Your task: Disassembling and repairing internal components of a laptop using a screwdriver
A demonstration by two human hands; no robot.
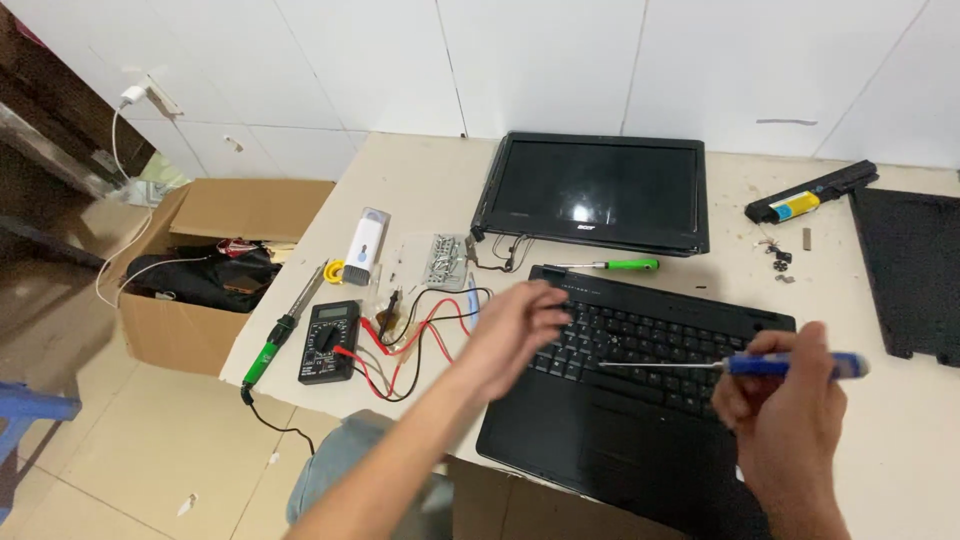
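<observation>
An open brown cardboard box (215, 265) stands on the floor left of the counter (420, 190); a black battery bar (810, 192) with a yellow and blue label lies at the far right. The right hand (785, 410), fingers closed, grips a blue-handled screwdriver (740, 366), its shaft level over the black laptop base (630, 400). The left hand (515, 330) hovers at the keyboard's left edge, fingers loosely curled.

Beige table (420, 190): laptop base (640, 400), detached screen (598, 190), multimeter (329, 342), soldering iron (283, 328), battery (810, 192).
</observation>
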